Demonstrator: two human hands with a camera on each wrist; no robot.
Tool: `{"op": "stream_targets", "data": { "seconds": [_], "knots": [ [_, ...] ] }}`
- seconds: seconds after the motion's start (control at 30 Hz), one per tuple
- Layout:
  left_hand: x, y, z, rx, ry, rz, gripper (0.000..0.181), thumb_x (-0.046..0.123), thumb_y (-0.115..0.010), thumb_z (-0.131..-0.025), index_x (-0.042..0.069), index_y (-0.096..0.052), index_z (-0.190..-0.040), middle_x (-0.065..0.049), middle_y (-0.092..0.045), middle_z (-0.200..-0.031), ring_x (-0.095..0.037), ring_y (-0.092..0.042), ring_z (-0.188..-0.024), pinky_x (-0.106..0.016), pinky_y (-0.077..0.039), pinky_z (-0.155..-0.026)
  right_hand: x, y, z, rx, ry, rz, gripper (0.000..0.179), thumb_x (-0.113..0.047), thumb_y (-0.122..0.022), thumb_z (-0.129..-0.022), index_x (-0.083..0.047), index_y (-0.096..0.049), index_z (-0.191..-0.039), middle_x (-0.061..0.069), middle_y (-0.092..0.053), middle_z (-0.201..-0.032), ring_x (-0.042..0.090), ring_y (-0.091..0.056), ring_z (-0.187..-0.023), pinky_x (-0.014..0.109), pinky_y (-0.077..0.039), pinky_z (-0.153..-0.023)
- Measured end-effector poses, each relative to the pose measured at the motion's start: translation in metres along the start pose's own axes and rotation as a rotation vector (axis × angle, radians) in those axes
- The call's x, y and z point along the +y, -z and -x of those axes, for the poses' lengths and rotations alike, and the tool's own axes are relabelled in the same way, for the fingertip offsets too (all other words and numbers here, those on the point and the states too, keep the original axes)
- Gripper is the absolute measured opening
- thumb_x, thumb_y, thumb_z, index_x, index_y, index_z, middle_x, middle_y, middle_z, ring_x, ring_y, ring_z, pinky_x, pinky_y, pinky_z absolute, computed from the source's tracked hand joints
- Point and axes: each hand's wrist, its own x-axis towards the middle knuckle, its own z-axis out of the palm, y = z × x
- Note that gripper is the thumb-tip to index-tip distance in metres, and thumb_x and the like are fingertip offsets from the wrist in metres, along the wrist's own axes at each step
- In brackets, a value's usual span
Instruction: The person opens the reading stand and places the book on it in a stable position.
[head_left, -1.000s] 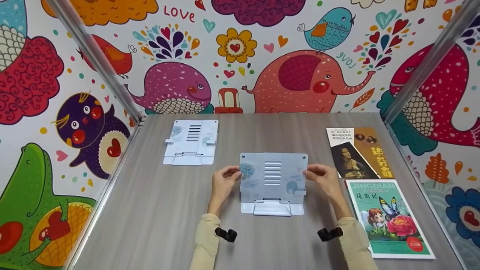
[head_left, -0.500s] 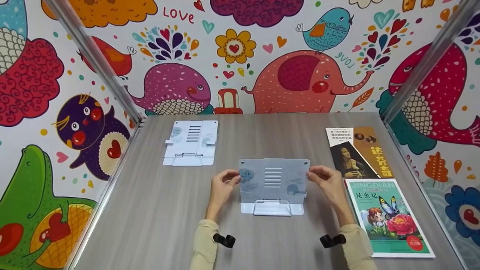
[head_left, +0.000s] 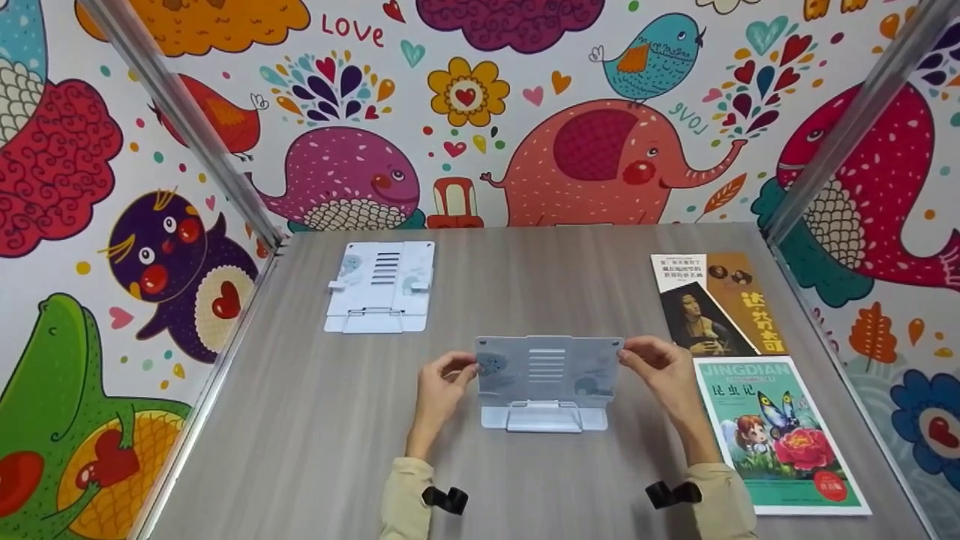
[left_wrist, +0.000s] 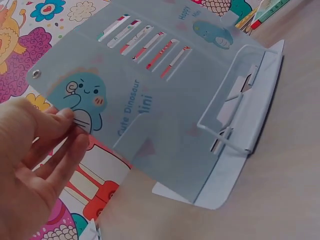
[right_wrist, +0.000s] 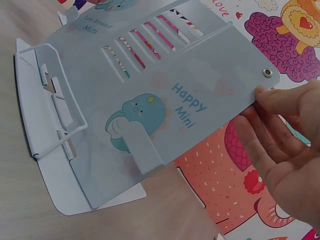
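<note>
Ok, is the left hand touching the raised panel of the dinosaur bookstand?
Touching: in the left wrist view, the left hand has its thumb overlapping the side edge of the dinosaur bookstand.

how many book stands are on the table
2: the front stand, held at its sides by the left hand and right hand; the back stand, farther away, toward the table's left edge.
</note>
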Motion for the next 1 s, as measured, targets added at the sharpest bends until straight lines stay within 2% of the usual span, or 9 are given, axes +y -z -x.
{"op": "stream_targets", "data": {
  "seconds": [0.3, 0.57, 0.77, 1.0],
  "knots": [
    [-0.002, 0.001, 0.006, 0.015, -0.009, 0.013, 0.01, -0.01, -0.068, -0.089, -0.006, -0.072, -0.097, -0.02, -0.073, -0.096, -0.031, -0.073, -0.091, -0.029, -0.061, -0.081, -0.001, 0.003, 0.006, -0.036, 0.044, -0.016, 0.01, 0.009, -0.071, -0.087, 0.007, -0.073, -0.097, 0.009, -0.076, -0.086, 0.013, -0.071, -0.074, 0.022, -0.058, -0.069],
    [-0.006, -0.001, 0.01, 0.023, 0.012, 0.044, 0.009, -0.011, -0.069, -0.088, -0.007, -0.072, -0.096, -0.021, -0.074, -0.095, -0.024, -0.073, -0.089, -0.029, -0.061, -0.082, 0.001, 0.006, 0.017, -0.035, 0.039, 0.011, 0.011, 0.008, -0.071, -0.088, 0.004, -0.074, -0.098, 0.006, -0.077, -0.088, 0.014, -0.071, -0.076, 0.021, -0.057, -0.069],
    [-0.006, 0.002, 0.017, 0.012, -0.012, 0.048, 0.009, -0.012, -0.068, -0.087, -0.008, -0.072, -0.095, -0.022, -0.074, -0.094, -0.015, -0.072, -0.087, -0.028, -0.061, -0.082, 0.002, 0.008, 0.025, -0.04, 0.047, 0.025, 0.011, 0.008, -0.071, -0.088, 0.003, -0.074, -0.097, 0.003, -0.076, -0.086, 0.013, -0.069, -0.074, 0.021, -0.056, -0.067],
    [-0.008, 0.006, 0.021, -0.016, -0.053, 0.05, 0.009, -0.012, -0.069, -0.087, -0.007, -0.072, -0.095, -0.021, -0.074, -0.094, -0.015, -0.072, -0.088, -0.029, -0.061, -0.082, 0.0, 0.009, 0.032, -0.034, 0.046, 0.034, 0.012, 0.009, -0.071, -0.087, 0.002, -0.074, -0.096, 0.001, -0.076, -0.085, 0.012, -0.069, -0.073, 0.02, -0.055, -0.065]
  ]
}}
